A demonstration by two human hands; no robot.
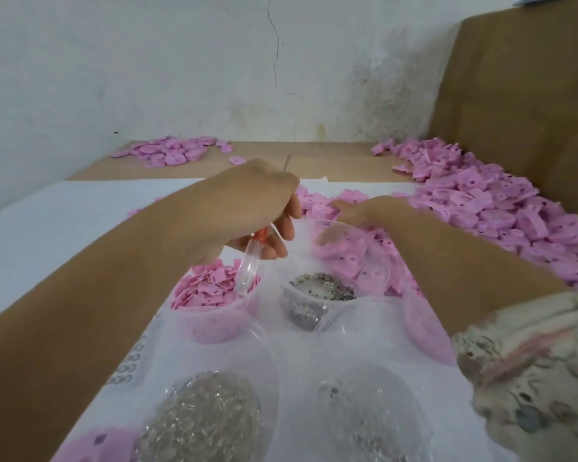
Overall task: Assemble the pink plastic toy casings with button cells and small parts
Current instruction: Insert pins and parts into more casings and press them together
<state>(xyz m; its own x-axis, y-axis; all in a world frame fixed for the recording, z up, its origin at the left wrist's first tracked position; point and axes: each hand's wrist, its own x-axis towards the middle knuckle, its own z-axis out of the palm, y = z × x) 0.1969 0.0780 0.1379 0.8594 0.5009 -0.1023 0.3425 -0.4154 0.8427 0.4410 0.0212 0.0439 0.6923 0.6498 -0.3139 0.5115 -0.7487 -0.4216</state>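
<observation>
Your left hand grips a small screwdriver, its metal shaft up and its clear handle pointing down over a tub of flat pink parts at 7 o'clock on the bench. Your right hand lies palm down on the big heap of pink casings at 2 o'clock; I cannot tell whether its fingers grip one. A tub of small silvery parts sits near 6 o'clock, and a smaller heap of casings lies at 11 o'clock.

A large heap of casings lay at right against a cardboard box, a smaller heap far left by the wall. Nearer stood bowls: flat parts left, possibly button cells centre, wire parts nearest.
</observation>
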